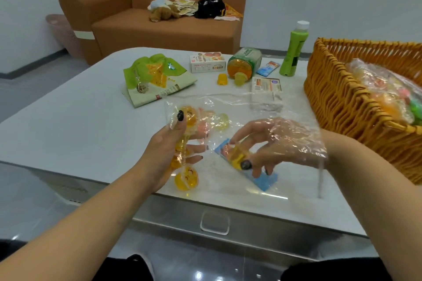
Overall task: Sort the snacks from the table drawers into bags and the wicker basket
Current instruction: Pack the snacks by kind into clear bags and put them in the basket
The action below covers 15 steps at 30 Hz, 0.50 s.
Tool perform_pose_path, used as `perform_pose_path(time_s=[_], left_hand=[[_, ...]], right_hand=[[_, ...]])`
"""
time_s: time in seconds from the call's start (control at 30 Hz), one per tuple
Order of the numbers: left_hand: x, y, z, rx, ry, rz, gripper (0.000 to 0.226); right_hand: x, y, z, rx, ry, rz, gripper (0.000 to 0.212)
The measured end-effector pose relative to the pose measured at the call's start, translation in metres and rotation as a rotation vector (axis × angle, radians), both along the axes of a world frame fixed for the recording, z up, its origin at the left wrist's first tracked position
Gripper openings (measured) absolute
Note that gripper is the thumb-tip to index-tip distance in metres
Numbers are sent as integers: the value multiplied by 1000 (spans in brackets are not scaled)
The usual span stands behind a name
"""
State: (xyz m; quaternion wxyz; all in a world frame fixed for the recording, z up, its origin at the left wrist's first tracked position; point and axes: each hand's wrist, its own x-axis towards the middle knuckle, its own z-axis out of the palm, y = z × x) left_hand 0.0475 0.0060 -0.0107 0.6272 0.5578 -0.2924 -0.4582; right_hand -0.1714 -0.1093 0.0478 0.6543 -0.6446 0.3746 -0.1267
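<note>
A clear plastic bag (212,107) lies open above the near edge of the white worktop (68,125), already holding several jelly cups. The left hand (164,150) curls around one side of the bag and a string of yellow jelly cups (186,178), thumb pressed on top. The right hand (269,143) sits inside the bag's film, its fingers pinching a single jelly cup (237,157) against a blue snack packet (262,178). To the right, touching the worktop's edge, stands the wicker basket (342,98), which already carries filled clear bags. Farther back lie a green snack pouch (157,75), a small snack box (206,61), a tipped jar (244,64), a loose yellow cup (222,79), an upright green bottle (293,52) and a wrapped white pack (266,89). A closed drawer handle (214,223) shows below.

Risk, as judged: the hanging string of cups is loosely supported and may slip off the worktop's edge; the thin film may cling to the right hand and drag contents out on withdrawal.
</note>
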Motion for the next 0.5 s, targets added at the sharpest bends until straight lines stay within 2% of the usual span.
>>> perform_pose_path(time_s=[0.07, 0.13, 0.27, 0.37, 0.5], left_hand=[[-1, 0, -1, -8, -3, -27, 52], [0, 0, -3, -8, -15, -45, 58], [5, -3, -3, -6, -10, -42, 57], [11, -3, -2, -13, 29, -18, 52], [18, -3, -2, -13, 100, 34, 55]], right_hand=[[20, 8, -10, -156, 74, 286, 30], [40, 16, -16, -248, 123, 402, 39], [54, 24, -13, -293, 112, 519, 51], [57, 23, -10, -268, 109, 601, 49], [57, 16, -5, -208, 85, 537, 43]])
